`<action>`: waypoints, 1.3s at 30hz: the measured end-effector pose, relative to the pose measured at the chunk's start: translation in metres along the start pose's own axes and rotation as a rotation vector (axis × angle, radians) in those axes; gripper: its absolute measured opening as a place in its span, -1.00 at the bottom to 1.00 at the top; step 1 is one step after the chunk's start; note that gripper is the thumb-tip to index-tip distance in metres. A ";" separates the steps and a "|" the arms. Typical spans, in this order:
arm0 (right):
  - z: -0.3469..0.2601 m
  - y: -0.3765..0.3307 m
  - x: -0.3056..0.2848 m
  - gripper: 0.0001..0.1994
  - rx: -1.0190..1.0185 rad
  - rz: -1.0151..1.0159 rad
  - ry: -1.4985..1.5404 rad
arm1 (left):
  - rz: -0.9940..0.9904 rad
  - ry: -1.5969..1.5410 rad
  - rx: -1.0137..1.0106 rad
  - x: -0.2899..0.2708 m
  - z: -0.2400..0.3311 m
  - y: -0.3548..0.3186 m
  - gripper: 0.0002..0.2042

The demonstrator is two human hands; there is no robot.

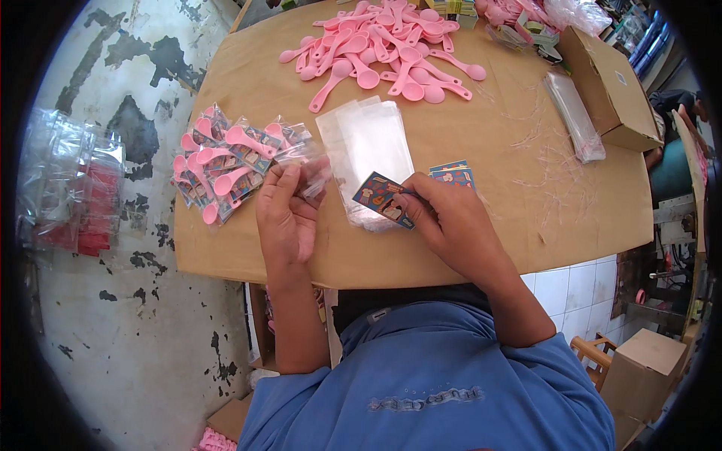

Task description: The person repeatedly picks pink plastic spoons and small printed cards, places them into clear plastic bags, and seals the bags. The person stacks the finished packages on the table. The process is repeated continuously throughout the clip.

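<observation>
In my right hand [451, 218], a small blue card with colourful printed pictures [380, 197] is pinched between thumb and fingers. My left hand [289, 218] is palm up, its thumb and fingertips gripping a clear plastic bag [316, 174]. Between my hands lies a stack of flat clear bags [372, 150]. More of the blue cards [453, 171] lie partly hidden behind my right hand. To the left of my left hand is a pile of filled clear packets [226, 161], each with a pink spoon and a card.
Loose pink measuring spoons [383, 45] are heaped at the table's far side. A cardboard box [605, 86] stands at the right, with a bundle of clear bags [574, 116] beside it. Thin plastic strips [541, 180] litter the brown-covered table [481, 259]. Plastic bags [71, 184] hang at the left wall.
</observation>
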State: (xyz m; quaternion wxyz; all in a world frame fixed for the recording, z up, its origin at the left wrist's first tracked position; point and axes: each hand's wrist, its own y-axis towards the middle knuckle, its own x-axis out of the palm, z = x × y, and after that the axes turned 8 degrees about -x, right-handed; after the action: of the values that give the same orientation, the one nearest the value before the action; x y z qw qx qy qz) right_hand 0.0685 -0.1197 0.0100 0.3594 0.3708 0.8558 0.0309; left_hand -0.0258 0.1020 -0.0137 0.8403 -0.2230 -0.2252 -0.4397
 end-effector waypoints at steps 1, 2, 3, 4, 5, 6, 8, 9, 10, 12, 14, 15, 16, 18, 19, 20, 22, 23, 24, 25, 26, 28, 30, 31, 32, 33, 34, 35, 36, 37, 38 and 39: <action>-0.001 0.000 0.000 -0.85 0.001 -0.007 0.008 | 0.024 -0.052 -0.045 0.006 0.003 -0.003 -0.81; -0.002 0.000 0.000 -0.85 -0.004 -0.007 0.007 | 0.023 -0.053 -0.040 0.007 0.001 -0.004 -0.81; -0.003 -0.001 -0.001 -0.87 -0.004 0.052 0.090 | 0.019 -0.069 -0.049 0.008 0.000 -0.004 -0.78; -0.004 -0.001 -0.001 -0.87 -0.006 0.108 0.174 | 0.017 -0.086 -0.055 0.008 -0.001 -0.005 -0.75; -0.004 -0.002 -0.002 -0.87 -0.013 0.102 0.174 | 0.021 -0.089 -0.047 0.006 -0.003 -0.005 -0.75; -0.003 -0.003 -0.003 -0.86 0.057 0.165 0.237 | 0.007 -0.097 -0.036 0.004 -0.006 -0.005 -0.72; 0.000 -0.006 -0.004 -0.84 0.125 0.227 0.291 | -0.012 -0.111 -0.024 0.008 -0.010 -0.006 -0.68; 0.004 -0.008 -0.002 -0.83 0.133 0.263 0.423 | -0.003 -0.089 -0.017 0.013 -0.011 -0.009 -0.68; 0.006 -0.008 -0.001 -0.81 0.142 0.300 0.556 | 0.005 -0.066 -0.009 0.018 -0.012 -0.011 -0.67; -0.001 -0.008 -0.008 -0.81 0.184 0.222 0.595 | -0.018 -0.073 -0.005 0.029 -0.012 -0.015 -0.66; -0.006 -0.008 -0.011 -0.80 0.230 0.147 0.636 | -0.041 -0.077 -0.003 0.037 -0.015 -0.020 -0.65; -0.008 -0.007 -0.012 -0.81 0.251 0.130 0.651 | -0.071 -0.070 -0.012 0.040 -0.017 -0.022 -0.63; -0.009 -0.006 -0.011 -0.81 0.272 0.114 0.668 | -0.102 -0.062 -0.020 0.043 -0.019 -0.023 -0.60; -0.010 -0.004 -0.010 -0.81 0.275 0.143 0.693 | -0.108 -0.046 -0.016 0.050 -0.021 -0.025 -0.58; -0.009 -0.004 -0.009 -0.81 0.277 0.171 0.719 | -0.123 -0.055 -0.024 0.053 -0.023 -0.025 -0.60; -0.008 -0.004 -0.008 -0.81 0.277 0.172 0.720 | -0.138 -0.064 -0.033 0.055 -0.024 -0.025 -0.62; -0.004 -0.005 -0.004 -0.80 0.244 0.255 0.737 | -0.131 -0.054 -0.039 0.057 -0.026 -0.024 -0.61; -0.004 -0.006 -0.005 -0.80 0.246 0.256 0.739 | -0.135 -0.048 -0.027 0.058 -0.027 -0.024 -0.61; -0.004 -0.007 -0.007 -0.80 0.264 0.214 0.736 | -0.139 -0.042 -0.016 0.060 -0.027 -0.024 -0.60; -0.004 -0.007 -0.008 -0.80 0.283 0.172 0.734 | -0.140 -0.040 -0.020 0.062 -0.027 -0.024 -0.60; -0.002 -0.008 -0.011 -0.80 0.287 0.175 0.735 | -0.152 -0.031 -0.001 0.064 -0.028 -0.023 -0.62; 0.003 -0.008 -0.017 -0.81 0.229 0.026 0.610 | -0.164 -0.019 0.016 0.064 -0.029 -0.023 -0.63; 0.004 -0.007 -0.024 -0.80 0.255 0.002 0.639 | -0.191 0.090 0.025 0.062 -0.029 -0.025 -0.66; 0.004 -0.007 -0.027 -0.79 0.281 -0.020 0.666 | -0.194 0.092 0.021 0.063 -0.030 -0.025 -0.66; 0.005 -0.007 -0.025 -0.79 0.283 -0.015 0.667 | -0.200 0.102 0.021 0.063 -0.032 -0.026 -0.67; 0.007 -0.007 -0.020 -0.78 0.278 0.102 0.778 | -0.206 0.112 0.021 0.064 -0.033 -0.027 -0.68; 0.009 -0.008 -0.016 -0.77 0.270 0.220 0.887 | -0.209 0.113 0.019 0.066 -0.034 -0.027 -0.68; 0.012 -0.009 -0.014 -0.77 0.269 0.223 0.887 | -0.207 0.139 0.026 0.068 -0.035 -0.027 -0.68; 0.014 -0.010 -0.012 -0.76 0.280 0.262 0.951 | -0.206 0.164 0.034 0.070 -0.036 -0.028 -0.68; 0.015 -0.011 -0.011 -0.76 0.291 0.301 1.014 | -0.207 0.164 0.032 0.072 -0.037 -0.029 -0.68; 0.014 -0.011 -0.010 -0.76 0.292 0.303 1.013 | -0.209 0.170 0.030 0.074 -0.037 -0.031 -0.68; 0.012 -0.010 -0.009 -0.78 0.265 0.296 0.963 | -0.211 0.176 0.028 0.076 -0.039 -0.033 -0.68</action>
State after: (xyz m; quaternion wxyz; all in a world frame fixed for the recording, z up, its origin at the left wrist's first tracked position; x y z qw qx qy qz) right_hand 0.0736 -0.1354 0.0033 -0.1334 0.4738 0.8592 0.1399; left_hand -0.0078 0.0148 0.0047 0.8089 -0.1467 -0.1790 -0.5405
